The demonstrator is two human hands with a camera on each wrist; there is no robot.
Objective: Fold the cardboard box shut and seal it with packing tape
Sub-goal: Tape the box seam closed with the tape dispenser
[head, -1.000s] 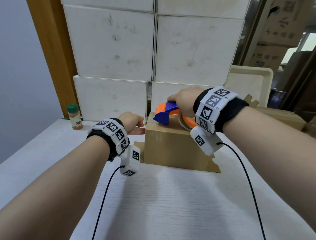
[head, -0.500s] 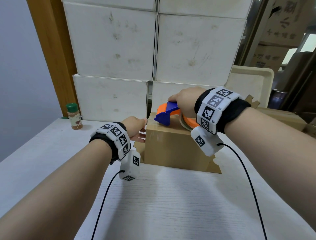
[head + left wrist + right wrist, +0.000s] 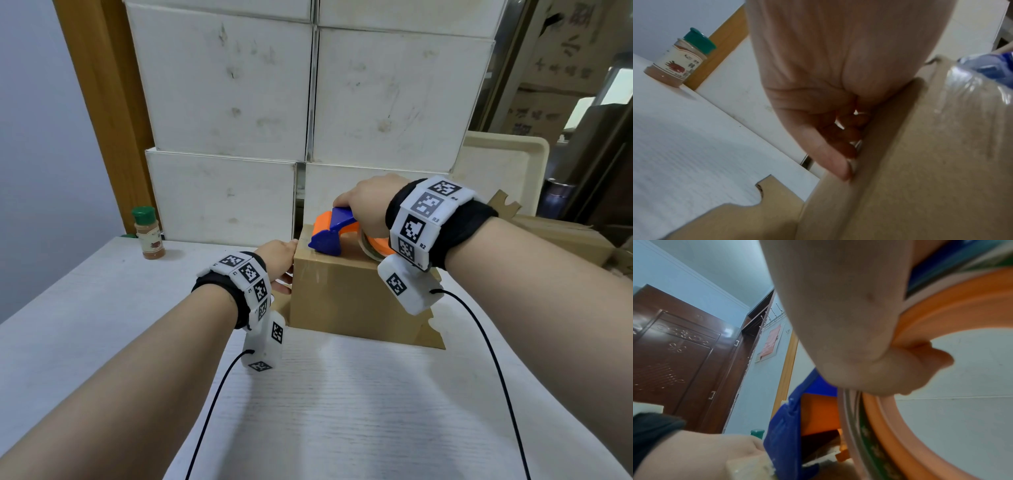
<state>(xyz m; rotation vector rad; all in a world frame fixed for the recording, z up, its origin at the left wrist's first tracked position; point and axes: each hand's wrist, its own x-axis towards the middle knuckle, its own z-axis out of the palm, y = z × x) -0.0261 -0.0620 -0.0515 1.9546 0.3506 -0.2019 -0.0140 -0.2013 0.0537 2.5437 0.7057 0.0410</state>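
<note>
We see the small brown cardboard box (image 3: 346, 294) sitting on the white wood-grain table (image 3: 342, 411), flaps folded down on top, right in front of a stack of scuffed white cartons (image 3: 226, 92). The right hand (image 3: 368, 202) wraps its fingers round the orange-and-blue plastic tape dispenser (image 3: 337, 233), whose blue nose rests on the box's top near the left edge. The left hand (image 3: 279, 260) lies flat against the box's left side, fingers (image 3: 840, 164) straight and close together, tips touching the cardboard. A glossy strip of clear packing tape (image 3: 970, 91) shines on the top face. Over by the far left, well apart, stands a green-capped spice jar (image 3: 148, 233).
</note>
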